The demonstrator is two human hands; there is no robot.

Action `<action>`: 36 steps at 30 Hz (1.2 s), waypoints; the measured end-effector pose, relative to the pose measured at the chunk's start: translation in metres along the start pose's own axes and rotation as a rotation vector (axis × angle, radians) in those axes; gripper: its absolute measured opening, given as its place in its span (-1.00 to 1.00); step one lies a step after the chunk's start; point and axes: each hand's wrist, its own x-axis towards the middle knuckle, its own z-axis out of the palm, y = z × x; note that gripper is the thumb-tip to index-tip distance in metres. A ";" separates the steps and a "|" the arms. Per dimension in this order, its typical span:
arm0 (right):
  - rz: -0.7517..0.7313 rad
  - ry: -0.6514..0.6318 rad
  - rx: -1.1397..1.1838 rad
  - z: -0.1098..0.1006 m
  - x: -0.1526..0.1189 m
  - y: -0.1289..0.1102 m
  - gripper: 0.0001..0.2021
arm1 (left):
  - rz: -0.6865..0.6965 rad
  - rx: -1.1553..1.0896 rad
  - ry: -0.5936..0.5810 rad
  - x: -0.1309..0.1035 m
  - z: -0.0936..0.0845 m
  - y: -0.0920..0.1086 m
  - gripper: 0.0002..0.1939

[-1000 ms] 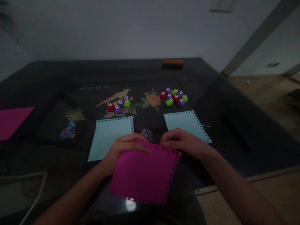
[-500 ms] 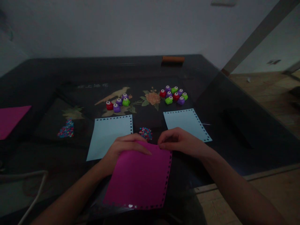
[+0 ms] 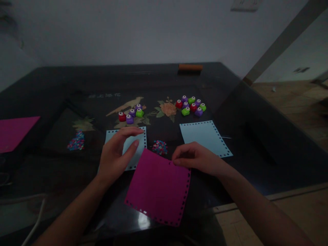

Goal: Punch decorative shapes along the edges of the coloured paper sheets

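My right hand (image 3: 193, 156) pinches the top edge of a magenta sheet (image 3: 159, 188), near its upper right corner. Small holes run along the sheet's right and bottom edges, with one or more at the top beside my fingertips. My left hand (image 3: 119, 148) is off the sheet, its thumb and fingers apart, over a light blue sheet (image 3: 132, 158) with punched edges. Another punched light blue sheet (image 3: 206, 136) lies beyond my right hand. Between the blue sheets is a small pile of coloured paper bits (image 3: 160, 147).
Red, purple and green punches stand in two groups, left (image 3: 130, 119) and right (image 3: 193, 107). More paper bits (image 3: 77, 140) and a magenta sheet (image 3: 16, 133) lie left. A brown roll (image 3: 190, 67) is at the back of the dark table (image 3: 153, 77); a pale cable (image 3: 38, 218) crosses the lower left.
My left hand has let go of the magenta sheet, moved left and up, and opened. The sheet has turned slightly, its lower left corner shifting right. My right hand still pinches its top edge.
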 end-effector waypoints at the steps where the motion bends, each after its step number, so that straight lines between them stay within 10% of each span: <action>1: -0.001 0.003 -0.001 0.001 0.001 0.002 -0.92 | 0.018 -0.013 0.030 -0.001 0.000 0.003 -0.83; 10: -0.035 0.041 -0.095 0.016 0.005 0.007 -0.92 | -0.157 0.224 -0.492 -0.016 0.017 0.031 -0.76; 36: -0.049 0.129 -0.207 0.028 0.002 0.004 -0.92 | -0.093 0.218 -0.468 -0.023 0.027 0.031 -0.90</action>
